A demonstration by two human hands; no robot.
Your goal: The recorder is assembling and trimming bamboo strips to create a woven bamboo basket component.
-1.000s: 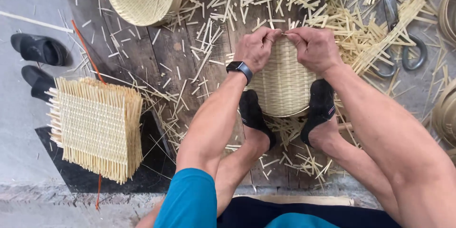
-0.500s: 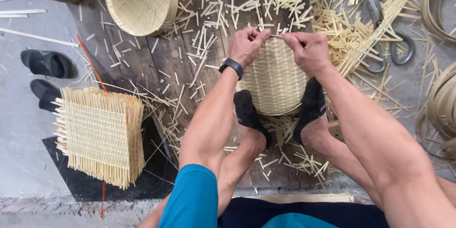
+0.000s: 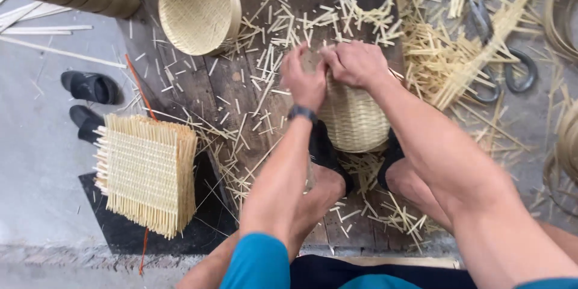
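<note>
basket (image 3: 352, 119) between feet — mat (image 3: 147, 171) left

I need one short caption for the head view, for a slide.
Both hands, left hand and right hand, grip a woven basket rim.

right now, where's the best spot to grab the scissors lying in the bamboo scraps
Probably by the looped handles of the scissors, coming from the right side. The loops lie open on the bare floor nearer the person, while the blades point away, half buried in the bamboo scraps.

One camera sits on the person's head and looks almost straight down, quite close. The left hand (image 3: 303, 82) and right hand (image 3: 355, 63) are near the middle, arms coming in from 6 o'clock, wooden boards (image 3: 235, 90) below
</note>
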